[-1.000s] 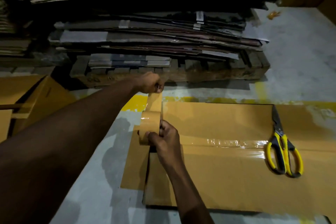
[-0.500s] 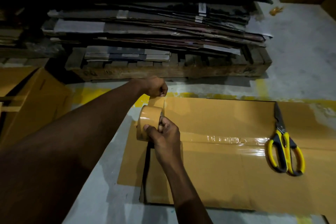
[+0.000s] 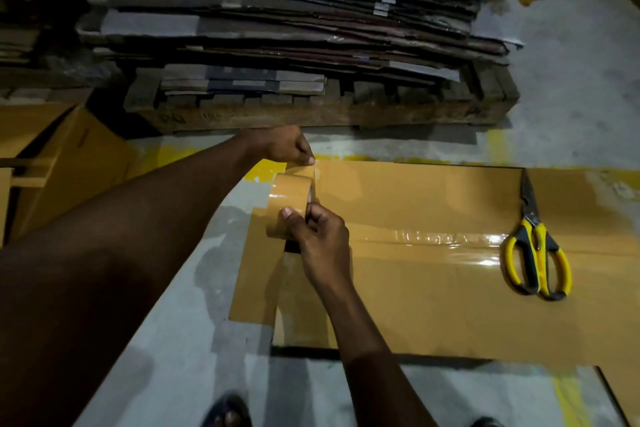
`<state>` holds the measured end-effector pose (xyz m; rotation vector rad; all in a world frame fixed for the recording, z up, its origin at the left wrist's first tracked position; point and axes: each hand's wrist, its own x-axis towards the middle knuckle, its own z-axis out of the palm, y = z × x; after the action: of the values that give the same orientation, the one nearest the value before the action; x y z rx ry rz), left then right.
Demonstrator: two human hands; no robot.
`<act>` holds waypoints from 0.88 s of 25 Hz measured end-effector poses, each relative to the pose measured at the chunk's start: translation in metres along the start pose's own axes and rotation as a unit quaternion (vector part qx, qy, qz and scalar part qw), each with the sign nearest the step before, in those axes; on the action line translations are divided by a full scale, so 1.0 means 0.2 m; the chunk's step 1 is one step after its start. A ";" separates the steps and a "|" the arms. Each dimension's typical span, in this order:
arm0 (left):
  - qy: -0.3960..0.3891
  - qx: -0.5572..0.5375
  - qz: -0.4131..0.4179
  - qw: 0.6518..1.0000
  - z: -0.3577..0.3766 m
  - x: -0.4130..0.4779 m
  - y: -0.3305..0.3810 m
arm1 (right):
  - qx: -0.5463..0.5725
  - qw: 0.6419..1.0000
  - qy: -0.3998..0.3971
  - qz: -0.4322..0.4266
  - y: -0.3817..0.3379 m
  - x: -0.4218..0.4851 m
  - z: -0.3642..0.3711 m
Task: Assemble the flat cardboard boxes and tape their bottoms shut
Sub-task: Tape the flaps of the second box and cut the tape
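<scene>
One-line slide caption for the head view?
Right hand holds the tape roll, left hand pinches its free end over the box; scissors lie on the box.

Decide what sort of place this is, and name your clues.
Probably a warehouse or packing area: flat cardboard stacked on a pallet, a concrete floor with yellow lines, and scissors lying on a taped box.

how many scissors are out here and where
1. The yellow-handled scissors lie on the cardboard box, toward its right end, handles across the taped seam, blades pointing away. Others may be hidden in the dark.
</scene>
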<state>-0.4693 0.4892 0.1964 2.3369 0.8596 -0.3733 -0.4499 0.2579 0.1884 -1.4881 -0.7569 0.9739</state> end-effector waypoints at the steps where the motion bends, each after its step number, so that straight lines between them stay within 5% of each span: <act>1: 0.012 0.002 0.000 1.000 0.02 0.00 -0.02 | -0.024 1.000 -0.006 -0.008 0.01 -0.02 0.00; 4: 0.060 -0.012 -0.015 0.998 0.07 0.00 -0.02 | -0.096 0.995 -0.021 0.007 0.03 -0.08 -0.01; 11: 0.086 0.017 -0.068 0.994 0.09 -0.03 0.03 | 0.024 0.992 -0.078 0.097 -0.02 -0.42 -0.07; 16: 0.153 0.151 -0.129 0.968 0.12 -0.15 0.15 | -0.074 0.988 -0.121 0.067 0.03 -0.53 -0.02; 20: 0.206 0.188 -0.078 0.957 0.18 -0.37 0.20 | -0.077 0.990 -0.106 0.058 -0.01 -0.59 -0.02; 22: 0.167 0.233 -0.023 0.958 0.23 -0.49 0.19 | -0.095 0.989 -0.092 0.070 -0.02 -0.61 -0.02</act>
<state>-0.5197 0.3896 0.2218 2.8774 1.0774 -0.2151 -0.5008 0.1483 0.2118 -1.6495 -0.9086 1.1847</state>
